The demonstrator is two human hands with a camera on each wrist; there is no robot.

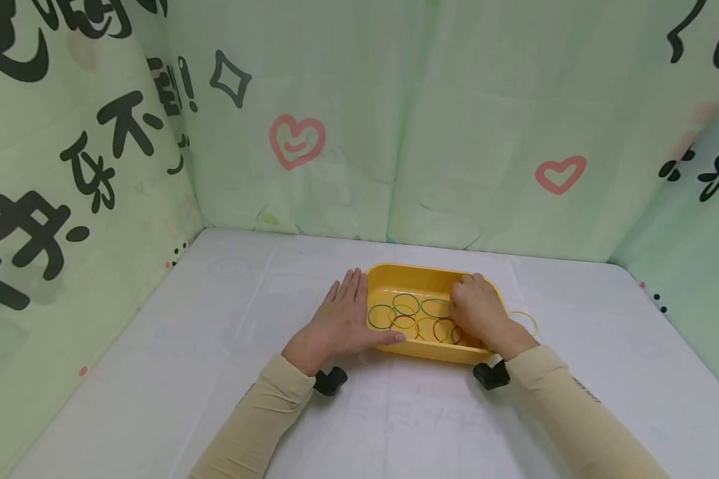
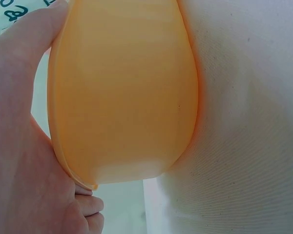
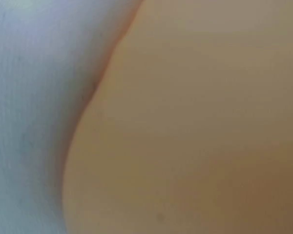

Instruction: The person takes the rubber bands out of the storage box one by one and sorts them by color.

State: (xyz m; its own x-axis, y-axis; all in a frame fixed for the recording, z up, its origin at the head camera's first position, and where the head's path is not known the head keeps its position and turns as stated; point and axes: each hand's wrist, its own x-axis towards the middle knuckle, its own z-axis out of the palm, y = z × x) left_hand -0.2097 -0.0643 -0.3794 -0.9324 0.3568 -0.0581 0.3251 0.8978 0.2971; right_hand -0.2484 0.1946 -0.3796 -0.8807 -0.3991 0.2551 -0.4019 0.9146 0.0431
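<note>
A shallow yellow plastic tray [image 1: 419,277] lies on the table with several thin coloured rubber bands [image 1: 406,294] in it, green, yellow and red. At the tray's left end is my left hand [image 1: 350,318], fingers straight along the end and thumb on the near rim. The left wrist view shows that hand [image 2: 24,136] against the tray's outer wall [image 2: 127,97]. My right hand [image 1: 480,308] reaches into the right part of the tray with bent fingers. Its fingertips are hidden, so whether it holds a band is unclear. Blurred tray wall [image 3: 185,112] fills most of the right wrist view.
One yellow rubber band [image 1: 534,320] shows just outside the tray's right end, beside the right wrist. A white cloth [image 1: 174,399] covers the table. Pale green printed curtains [image 1: 473,100] stand behind and on both sides.
</note>
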